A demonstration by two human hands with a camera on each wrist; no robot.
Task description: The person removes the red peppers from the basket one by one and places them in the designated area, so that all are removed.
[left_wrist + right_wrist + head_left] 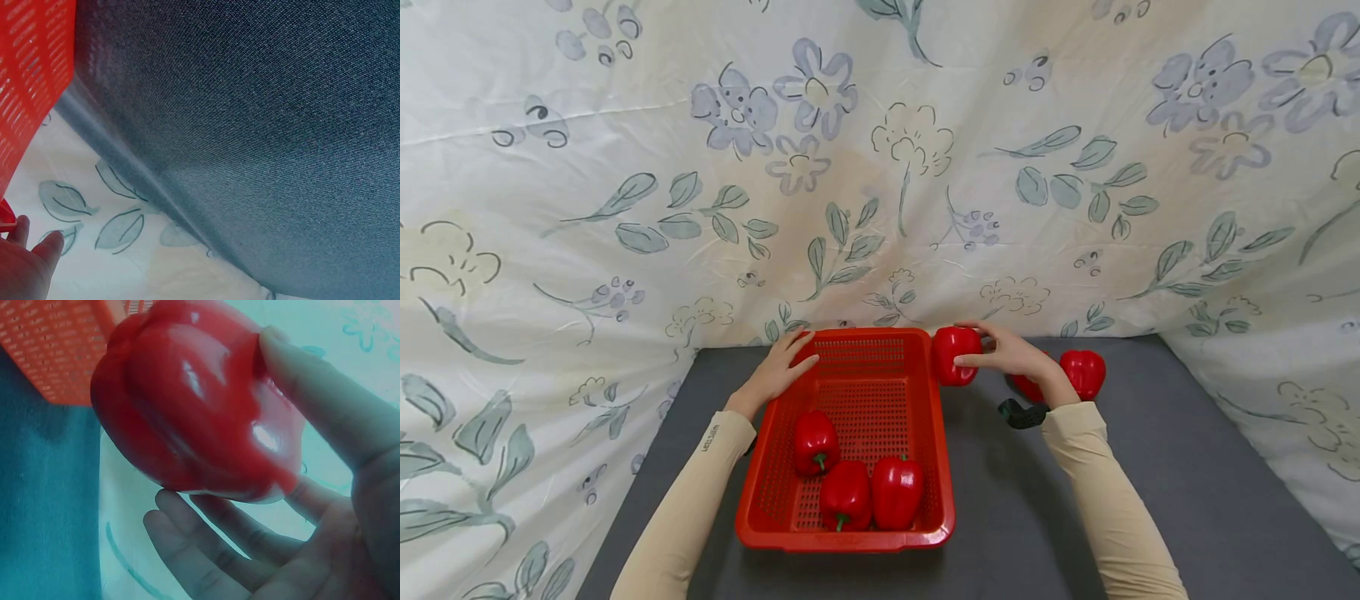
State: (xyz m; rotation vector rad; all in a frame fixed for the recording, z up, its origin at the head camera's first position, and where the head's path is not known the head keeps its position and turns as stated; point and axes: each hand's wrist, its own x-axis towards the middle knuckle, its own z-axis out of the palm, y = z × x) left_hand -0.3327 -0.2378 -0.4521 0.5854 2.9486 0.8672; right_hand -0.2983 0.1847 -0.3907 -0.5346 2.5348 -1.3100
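Note:
At the far left corner of a red perforated plastic basket (850, 542), my left hand (777, 372) holds the rim, its thumb reaching over the inner side. In the left wrist view, two of its fingertips (55, 239) show just outside the rim; the rest is cut off. My right hand (1009, 354) grips a shiny red bell pepper (957, 357) between thumb and fingers, beside the basket's far right corner. The right wrist view shows this pepper (194, 406) close up, with the thumb on one side and fingers beneath. Inside the basket lie three red bell peppers (897, 493).
Right of my right hand sits another red bell pepper (1084, 373), with a further one (1026, 387) partly hidden behind the wrist. A black strap-like piece (1022, 414) is at that wrist. The grey tabletop (1000, 517) ends against a floral cloth (925, 208).

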